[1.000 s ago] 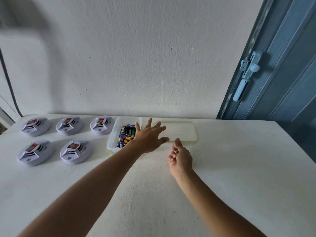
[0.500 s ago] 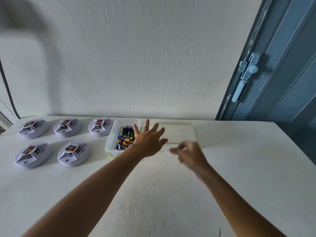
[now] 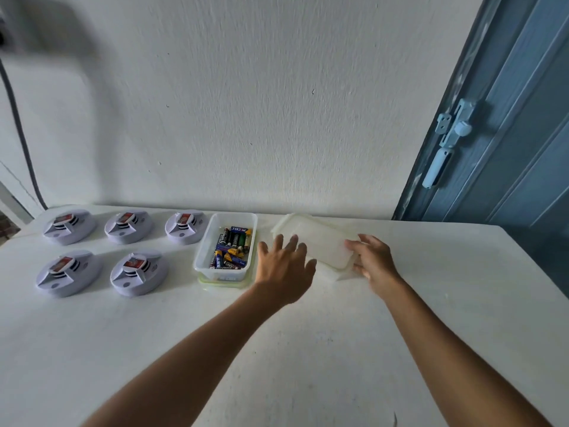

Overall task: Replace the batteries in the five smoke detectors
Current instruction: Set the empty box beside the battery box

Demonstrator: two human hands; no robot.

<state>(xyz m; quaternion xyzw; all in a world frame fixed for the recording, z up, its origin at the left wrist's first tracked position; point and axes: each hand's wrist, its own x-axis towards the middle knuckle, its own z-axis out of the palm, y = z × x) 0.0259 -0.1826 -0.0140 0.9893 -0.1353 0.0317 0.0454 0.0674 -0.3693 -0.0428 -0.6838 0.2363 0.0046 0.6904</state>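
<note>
Several white smoke detectors (image 3: 128, 227) with red labels sit in two rows at the left of the white table (image 3: 277, 349). A clear plastic box (image 3: 202, 258) full of batteries (image 3: 230, 248) stands right of them. Beside it is a closed white container; its lid (image 3: 320, 245) is tilted, lifted at the near right corner. My right hand (image 3: 374, 260) grips that lid corner, thumb on top and fingers underneath. My left hand (image 3: 284, 269) hovers with spread fingers over the container's left end, between the two boxes.
A white wall runs along the table's far edge. A blue door (image 3: 508, 134) with a pale bolt latch (image 3: 446, 143) stands at the right. A dark cable (image 3: 21, 134) hangs down the wall at the far left.
My right hand went forward from the table's middle to the white container and took hold of its lid corner, which now tilts up. My left hand moved right, off the battery box.
</note>
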